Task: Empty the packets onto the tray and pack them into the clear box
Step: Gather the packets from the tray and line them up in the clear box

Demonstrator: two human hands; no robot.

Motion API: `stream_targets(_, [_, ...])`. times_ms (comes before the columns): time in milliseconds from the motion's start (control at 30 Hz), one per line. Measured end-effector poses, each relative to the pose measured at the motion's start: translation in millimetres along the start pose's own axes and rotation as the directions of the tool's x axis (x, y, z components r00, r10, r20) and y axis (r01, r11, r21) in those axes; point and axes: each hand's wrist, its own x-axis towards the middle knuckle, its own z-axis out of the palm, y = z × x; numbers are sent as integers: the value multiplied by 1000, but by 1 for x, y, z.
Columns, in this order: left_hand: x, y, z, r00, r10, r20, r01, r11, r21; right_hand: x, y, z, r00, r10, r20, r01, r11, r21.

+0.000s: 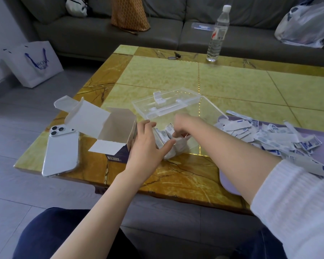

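Nearest, the person's knees in dark trousers fill the bottom edge, and two forearms reach forward over a yellow, marble-patterned worktop (pixel 157 77). The right arm wears a white knitted sleeve (pixel 292 199) that ends below the elbow. The left hand (pixel 146 144) grasps the clear box (pixel 204 116) at its near left corner, with fingers (pixel 150 124) curled at the top of the side wall and the thumb stretched along the front wall. The right hand (pixel 181 126) dips into the box from above, its fingers curled down among the small white-and-blue packets (pixel 164 136) standing inside. Whether they pinch one or only press on them cannot be told. The box's lid (pixel 166 101) stands open, tipped back away from the person. Just left of the box, beside the left hand, an opened cardboard carton (pixel 114 128) sits with its flaps spread. Left of that, a white phone (pixel 61 148) rests face down near the worktop's edge. On the right, a lilac tray (pixel 230 184) carries a loose pile of packets (pixel 273 137), partly hidden by the right forearm. Farther back, a set of keys (pixel 174 56) and an upright clear water bottle (pixel 218 34) sit near the far edge. Beyond, a grey sofa (pixel 101 34) holds an orange bag (pixel 129 14) and a plastic bag (pixel 307 25). A white paper shopping bag (pixel 34 62) stands on the floor at the left
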Motion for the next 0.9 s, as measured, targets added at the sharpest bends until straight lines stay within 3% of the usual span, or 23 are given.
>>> stream_targets(367, [1,0,1,1000,12,-13,-12,1000,4,4,-10,2,996,-39,86,19,975,222])
stream_targets(700, [0,0,0,1000,5,-5,-5,1000,-13,3,0,2,999,-5,35,-4,974,228])
stream_targets(900, [1,-1,1,1000,11,-11,-11,1000,0,1,-1,3,999,-27,44,10,934,356])
